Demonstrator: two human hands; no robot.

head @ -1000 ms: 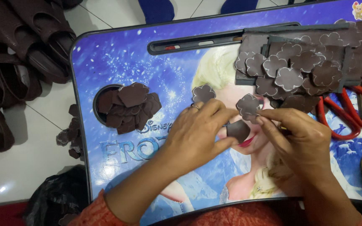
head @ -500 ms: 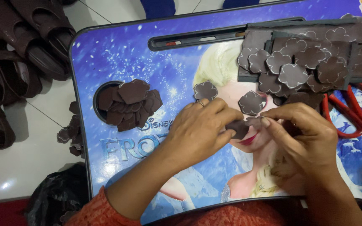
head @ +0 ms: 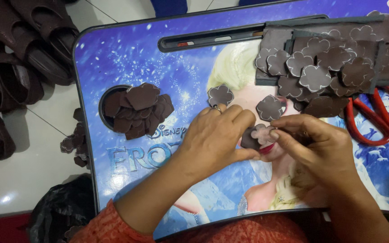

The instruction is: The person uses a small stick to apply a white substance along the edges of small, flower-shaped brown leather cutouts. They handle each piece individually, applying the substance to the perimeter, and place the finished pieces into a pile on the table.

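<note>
Both hands pinch one brown flower cutout (head: pixel 254 136) at surface (head: pixel 149 49) centre: left hand (head: pixel 214 137), right hand (head: pixel 318 148). Keep fingertips on petal edges, press flat, align before releasing.

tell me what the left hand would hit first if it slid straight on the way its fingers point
Probably the loose brown flower cutout just past its fingertips, up and right of the left hand. Beyond that lies the pile of cutouts. The line is a rough guess from one view.
</note>
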